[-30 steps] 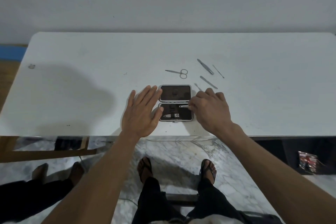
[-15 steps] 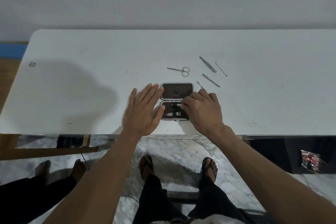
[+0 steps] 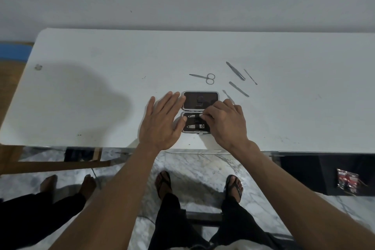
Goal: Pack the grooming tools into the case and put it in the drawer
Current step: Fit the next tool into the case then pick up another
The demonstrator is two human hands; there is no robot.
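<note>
White table (image 3: 81, 50); open case (image 3: 199, 111) near front edge. Left hand (image 3: 160, 122) flat, fingers straight, bracing the case's left side. Right hand (image 3: 225, 122) curled, pinching a clipper (image 3: 193, 116) into the near half. Scissors (image 3: 204, 76) and four slim tools lie loose beyond. Risk: clipper slips its strap if the case shifts.

White table (image 3: 203, 57), dark-lined grey-rimmed case (image 3: 199, 100), silver scissors (image 3: 205, 77), grey-veined marble floor (image 3: 203, 168).

Clipper (image 3: 195, 116) now seated further into case (image 3: 200, 99).
</note>
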